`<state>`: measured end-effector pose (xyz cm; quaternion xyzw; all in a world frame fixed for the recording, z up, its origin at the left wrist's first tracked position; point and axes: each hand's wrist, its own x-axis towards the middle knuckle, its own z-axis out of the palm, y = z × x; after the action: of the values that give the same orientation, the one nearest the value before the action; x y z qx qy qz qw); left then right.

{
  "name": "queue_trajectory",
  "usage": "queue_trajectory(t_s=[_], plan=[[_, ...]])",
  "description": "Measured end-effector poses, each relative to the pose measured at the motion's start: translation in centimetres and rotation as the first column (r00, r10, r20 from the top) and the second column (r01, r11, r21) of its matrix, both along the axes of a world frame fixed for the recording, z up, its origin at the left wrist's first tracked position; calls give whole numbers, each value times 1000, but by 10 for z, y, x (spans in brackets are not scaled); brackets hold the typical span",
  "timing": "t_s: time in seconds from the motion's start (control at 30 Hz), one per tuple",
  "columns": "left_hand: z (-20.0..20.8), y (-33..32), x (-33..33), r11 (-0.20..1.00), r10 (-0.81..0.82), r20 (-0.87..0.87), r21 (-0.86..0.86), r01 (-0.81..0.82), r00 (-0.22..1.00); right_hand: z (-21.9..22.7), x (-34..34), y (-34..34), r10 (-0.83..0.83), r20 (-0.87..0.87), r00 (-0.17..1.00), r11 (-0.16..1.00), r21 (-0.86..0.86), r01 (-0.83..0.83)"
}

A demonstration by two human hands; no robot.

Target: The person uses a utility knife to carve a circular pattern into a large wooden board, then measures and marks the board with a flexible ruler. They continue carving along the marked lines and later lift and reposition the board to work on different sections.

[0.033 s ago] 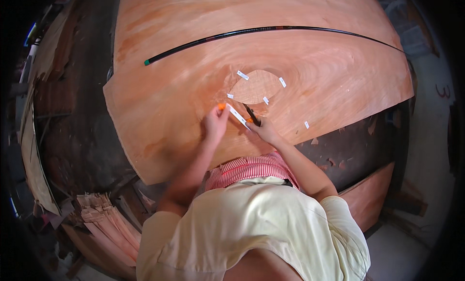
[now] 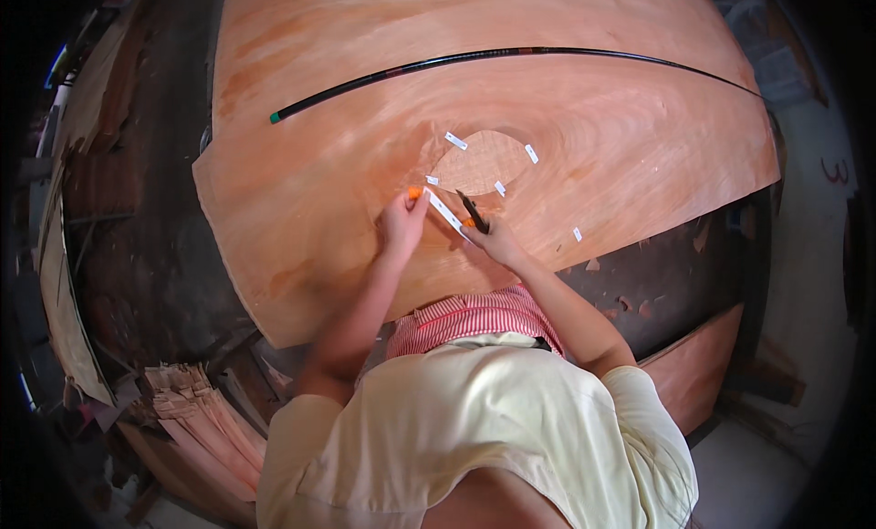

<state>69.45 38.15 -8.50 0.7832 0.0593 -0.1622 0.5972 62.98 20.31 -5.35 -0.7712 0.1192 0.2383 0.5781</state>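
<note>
A thin wood veneer sheet (image 2: 301, 191) lies in front of me, with a pale leaf-shaped veneer patch (image 2: 479, 162) on it. Short white tape pieces (image 2: 456, 141) sit around the patch's edge. My left hand (image 2: 400, 226), with an orange cover on a fingertip, pinches the upper end of a white tape strip (image 2: 444, 212) just below the patch. The strip's lower end reaches my right hand (image 2: 502, 243), which also wears an orange fingertip cover. Closed in that hand is a slim black knife-like tool (image 2: 473, 212), its tip pointing toward the patch; its exact kind is hard to make out.
A long thin black rod (image 2: 411, 68) with a green end lies across the sheet beyond the patch. One more tape piece (image 2: 577, 234) is near the right front edge. Stacked veneer strips (image 2: 203, 420) stand at lower left; wood scraps (image 2: 645, 308) lie on the dark surface at right.
Both hands have shifted slightly up and left with the tape strip. The black tool's tip has tilted a little further left and away from me.
</note>
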Motion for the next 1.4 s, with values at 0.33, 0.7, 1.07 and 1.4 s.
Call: queue_trajectory(t_s=[0.33,0.7,1.07,1.4], plan=[[-31,-26,64,778,-244,407,624,-72,880,-55,53,7,-248,-137,959,966,-105,235],[-26,-2,43,607,-708,442,780,153,551,-78,31,5,-366,-148,919,898,202,390],[-16,5,21,390,-898,233,815,429,375,-66,21,3,-315,-205,927,949,-70,307],[5,-1,22,334,-926,213,849,409,313,-63,35,-54,-72,-107,992,983,-176,53]])
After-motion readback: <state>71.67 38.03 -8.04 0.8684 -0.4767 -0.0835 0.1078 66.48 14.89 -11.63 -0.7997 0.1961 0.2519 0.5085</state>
